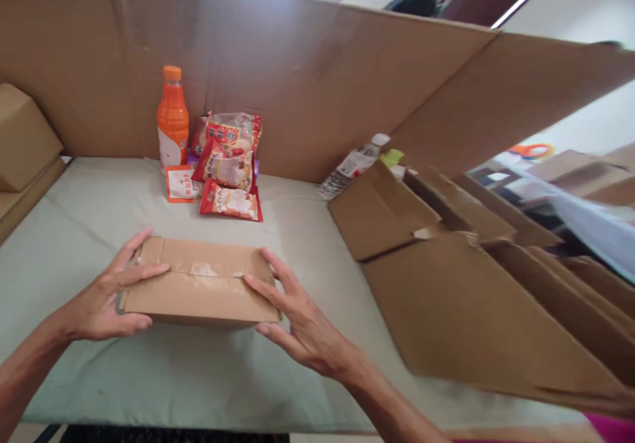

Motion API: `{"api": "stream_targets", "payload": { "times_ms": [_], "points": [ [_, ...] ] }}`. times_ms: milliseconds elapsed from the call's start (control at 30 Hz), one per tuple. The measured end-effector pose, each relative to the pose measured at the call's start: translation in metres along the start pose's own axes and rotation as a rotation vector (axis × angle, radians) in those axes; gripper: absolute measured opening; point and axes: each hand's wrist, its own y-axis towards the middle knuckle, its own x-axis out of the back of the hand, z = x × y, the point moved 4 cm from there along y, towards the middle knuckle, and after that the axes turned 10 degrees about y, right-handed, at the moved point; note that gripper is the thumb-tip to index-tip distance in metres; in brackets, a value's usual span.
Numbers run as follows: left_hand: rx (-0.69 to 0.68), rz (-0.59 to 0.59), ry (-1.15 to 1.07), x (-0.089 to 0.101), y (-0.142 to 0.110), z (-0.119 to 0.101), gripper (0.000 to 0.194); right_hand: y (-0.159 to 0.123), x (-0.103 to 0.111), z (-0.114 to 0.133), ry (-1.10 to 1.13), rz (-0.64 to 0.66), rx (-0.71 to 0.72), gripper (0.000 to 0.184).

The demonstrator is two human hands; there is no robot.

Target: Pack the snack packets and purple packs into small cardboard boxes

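Note:
A small flat cardboard box (198,284), taped along its top seam, lies on the pale green table cover (99,205) in front of me. My left hand (106,297) grips its left end, thumb under the near edge and fingers over the top. My right hand (292,314) holds the right end, fingers spread across the top and side. Behind the box stand an orange drink bottle (172,120) and several red snack packets (228,165).
A tall cardboard wall (307,79) rings the back of the table. Flattened and open cardboard boxes (446,284) pile up on the right, with a clear water bottle (352,165) lying behind them. Another cardboard box (22,139) sits at the far left.

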Motion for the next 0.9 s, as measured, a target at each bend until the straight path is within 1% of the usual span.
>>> {"api": "stream_targets", "payload": {
  "times_ms": [67,100,167,233,300,367,467,533,567,633,667,733,800,833,900],
  "points": [
    [-0.005,0.011,-0.005,-0.003,-0.004,-0.003,0.066,-0.002,0.0,-0.002,0.077,0.006,-0.026,0.058],
    [-0.001,-0.003,-0.008,-0.004,-0.008,-0.005,0.068,-0.001,0.0,-0.004,0.098,0.015,-0.038,0.057],
    [0.006,-0.069,-0.014,-0.005,-0.017,-0.008,0.069,0.005,-0.002,-0.008,0.116,0.046,-0.042,0.056],
    [0.034,-0.15,-0.003,-0.003,-0.032,-0.008,0.067,0.023,-0.01,-0.009,0.138,0.088,-0.019,0.055],
    [0.101,-0.246,0.056,0.008,-0.054,-0.006,0.06,0.052,-0.027,-0.005,0.183,0.113,0.026,0.054],
    [0.203,-0.353,0.189,0.029,-0.082,-0.001,0.052,0.09,-0.05,0.008,0.261,0.098,0.09,0.055],
    [0.373,-0.523,0.486,0.077,-0.13,0.012,0.037,0.146,-0.082,0.035,0.414,0.014,0.188,0.06],
    [0.499,-0.665,0.694,0.115,-0.161,0.026,0.03,0.169,-0.1,0.049,0.498,-0.012,0.23,0.057],
    [0.561,-0.747,0.789,0.133,-0.175,0.035,0.03,0.175,-0.107,0.054,0.52,-0.009,0.241,0.053],
    [0.686,-0.877,0.918,0.161,-0.195,0.057,0.037,0.173,-0.12,0.055,0.527,0.017,0.232,0.046],
    [0.752,-0.896,0.927,0.171,-0.201,0.071,0.04,0.167,-0.124,0.052,0.518,0.028,0.206,0.042],
    [0.875,-0.857,0.857,0.183,-0.202,0.1,0.044,0.147,-0.129,0.039,0.505,0.029,0.119,0.035],
    [0.956,-0.8,0.757,0.19,-0.196,0.12,0.047,0.123,-0.131,0.023,0.506,0.015,0.009,0.031],
    [0.97,-0.785,0.728,0.194,-0.192,0.124,0.05,0.11,-0.131,0.014,0.509,0.007,-0.04,0.03],
    [0.96,-0.755,0.711,0.202,-0.186,0.118,0.052,0.088,-0.132,-0.003,0.513,-0.019,-0.11,0.029]
  ]
}}
